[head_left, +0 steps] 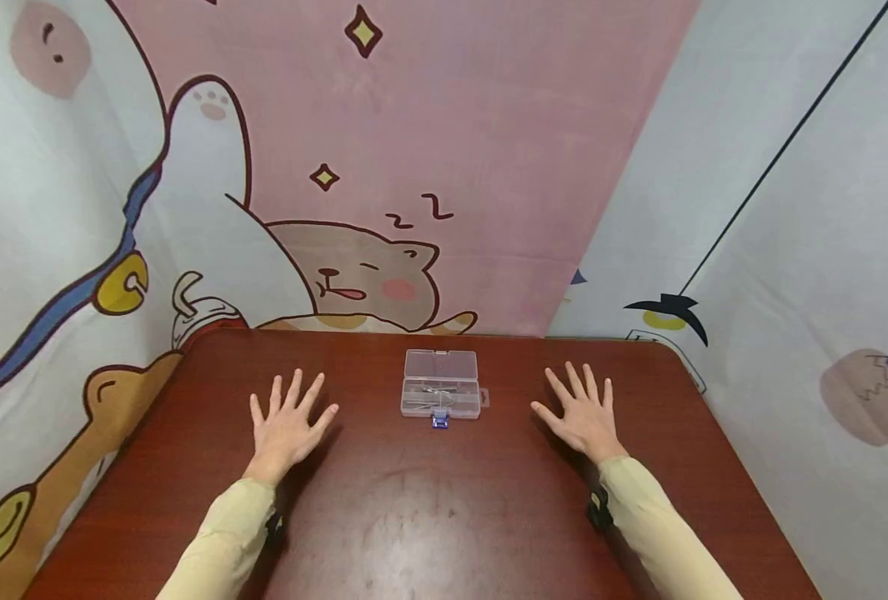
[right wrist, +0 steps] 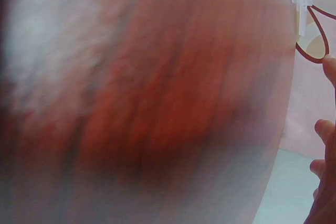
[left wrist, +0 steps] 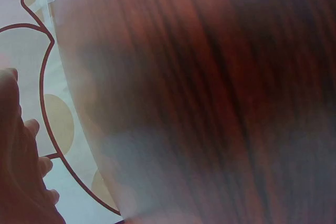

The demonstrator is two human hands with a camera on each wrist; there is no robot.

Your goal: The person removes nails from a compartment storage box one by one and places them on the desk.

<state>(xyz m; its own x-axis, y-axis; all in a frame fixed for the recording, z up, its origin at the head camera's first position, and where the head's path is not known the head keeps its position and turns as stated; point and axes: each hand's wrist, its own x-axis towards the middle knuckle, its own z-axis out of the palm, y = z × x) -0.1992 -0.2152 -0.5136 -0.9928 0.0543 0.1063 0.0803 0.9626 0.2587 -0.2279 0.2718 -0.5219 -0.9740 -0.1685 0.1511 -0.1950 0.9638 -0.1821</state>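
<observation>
While both hands lie wide apart, a small clear box (head_left: 417,412) sits between them near the far edge of the table (head_left: 383,521). Its lid (head_left: 441,364) is flipped open toward the back, and a blue clip (head_left: 439,420) sticks out at the front. Inside are thin, shiny bits (head_left: 439,391), too small to name. The left hand (head_left: 286,429) and the right hand (head_left: 582,417) have straight fingers, spread apart; it is hard to tell if they touch the wood. Pale yellow sleeves (head_left: 222,533) cover the arms, and a dark band (head_left: 599,508) is at the right wrist. Behind the table hangs a big cloth (head_left: 519,125), pink and white, with a sleepy animal (head_left: 391,279) and a round yellow bell (head_left: 122,283) drawn on it. The box looks like see-through plastic, shaped like a rectangle. The table is red-brown and shiny, and both wrist views show blurry dark stripes on it.
</observation>
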